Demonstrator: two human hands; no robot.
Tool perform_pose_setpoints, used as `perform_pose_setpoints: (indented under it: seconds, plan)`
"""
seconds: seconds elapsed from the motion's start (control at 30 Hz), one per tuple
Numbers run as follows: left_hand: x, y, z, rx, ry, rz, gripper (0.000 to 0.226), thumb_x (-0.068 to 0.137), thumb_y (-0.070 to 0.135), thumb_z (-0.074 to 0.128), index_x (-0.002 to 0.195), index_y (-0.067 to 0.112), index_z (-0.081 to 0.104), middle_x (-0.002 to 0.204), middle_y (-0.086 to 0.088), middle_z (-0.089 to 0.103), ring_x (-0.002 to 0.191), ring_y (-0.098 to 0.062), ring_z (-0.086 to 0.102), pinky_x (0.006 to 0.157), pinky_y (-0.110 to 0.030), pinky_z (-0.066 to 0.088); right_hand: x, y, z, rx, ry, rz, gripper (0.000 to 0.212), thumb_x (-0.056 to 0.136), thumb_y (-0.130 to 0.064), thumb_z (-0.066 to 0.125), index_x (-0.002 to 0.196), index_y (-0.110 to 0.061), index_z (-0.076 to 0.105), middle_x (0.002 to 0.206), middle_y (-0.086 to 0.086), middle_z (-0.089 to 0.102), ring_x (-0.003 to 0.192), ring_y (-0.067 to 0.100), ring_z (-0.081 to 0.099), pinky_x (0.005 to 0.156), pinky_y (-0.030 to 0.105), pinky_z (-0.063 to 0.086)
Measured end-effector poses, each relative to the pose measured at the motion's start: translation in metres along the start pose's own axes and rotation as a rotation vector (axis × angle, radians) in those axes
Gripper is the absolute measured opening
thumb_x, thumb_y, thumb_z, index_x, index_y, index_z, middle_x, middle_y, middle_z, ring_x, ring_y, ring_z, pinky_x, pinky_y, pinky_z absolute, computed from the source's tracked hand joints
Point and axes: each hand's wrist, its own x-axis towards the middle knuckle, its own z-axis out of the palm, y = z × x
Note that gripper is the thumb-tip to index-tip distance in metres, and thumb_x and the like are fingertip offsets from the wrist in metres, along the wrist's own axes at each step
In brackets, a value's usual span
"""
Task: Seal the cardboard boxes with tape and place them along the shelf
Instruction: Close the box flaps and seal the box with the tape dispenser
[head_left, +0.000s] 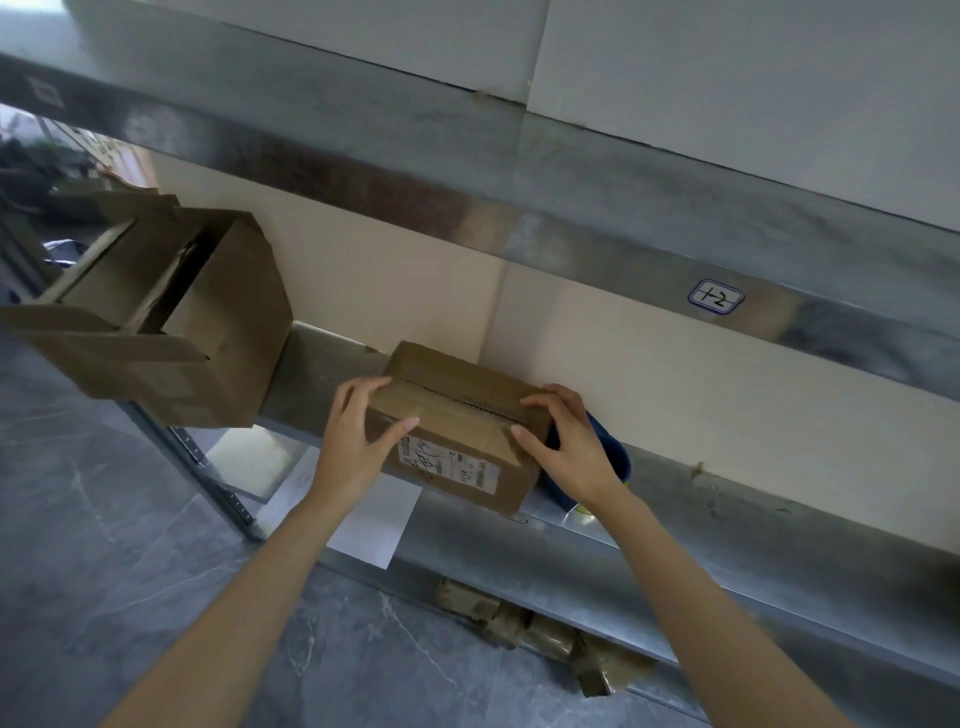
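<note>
Forearms reach forward to the cardboard box (457, 415) on the metal shelf (701, 525). The left hand (358, 431) clasps its left end, the right hand (566, 444) its right end, fingers curled over the top, thumbs on the front.

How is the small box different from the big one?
The small box is folded shut; the big box hangs open. The small box shows a white label; the big box shows none. The left hand and right hand grip the small box; nothing touches the big box. Both are brown cardboard.
</note>
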Motion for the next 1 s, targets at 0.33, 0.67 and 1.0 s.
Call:
perform_pose_setpoints:
  seconds: [0.33,0.67,1.0]
  plan:
    - [0.006,0.008,0.012,0.014,0.147,-0.097,0.046,0.089,0.03,0.072,0.13,0.017,0.058,0.125,-0.004,0.044,0.105,-0.018,0.055,0.092,-0.036,0.054,-0.026,0.004,-0.006,0.096,-0.023,-0.008,0.054,0.077,-0.055,0.069,0.123,-0.027,0.059,0.133,-0.007,0.036,0.128,0.006,0.04,0.107,0.032,0.043]
    - [0.004,0.021,0.018,-0.053,-0.051,-0.147,0.059,0.086,0.021,0.075,0.138,0.015,0.047,0.138,-0.004,0.047,0.125,-0.02,0.052,0.102,-0.049,0.05,-0.029,0.001,-0.001,0.165,-0.034,-0.028,0.054,0.076,-0.033,0.081,0.125,-0.024,0.061,0.129,-0.004,0.044,0.122,0.01,0.046,0.105,0.035,0.046]
    - [0.002,0.026,0.01,0.226,-0.125,-0.096,0.064,0.091,0.037,0.068,0.145,0.017,0.041,0.145,-0.001,0.04,0.131,-0.02,0.045,0.099,-0.03,0.039,-0.025,0.006,-0.01,0.08,0.083,0.02,0.06,0.086,-0.071,0.045,0.134,-0.034,0.047,0.127,-0.009,0.052,0.108,-0.002,0.053,0.089,0.021,0.047]
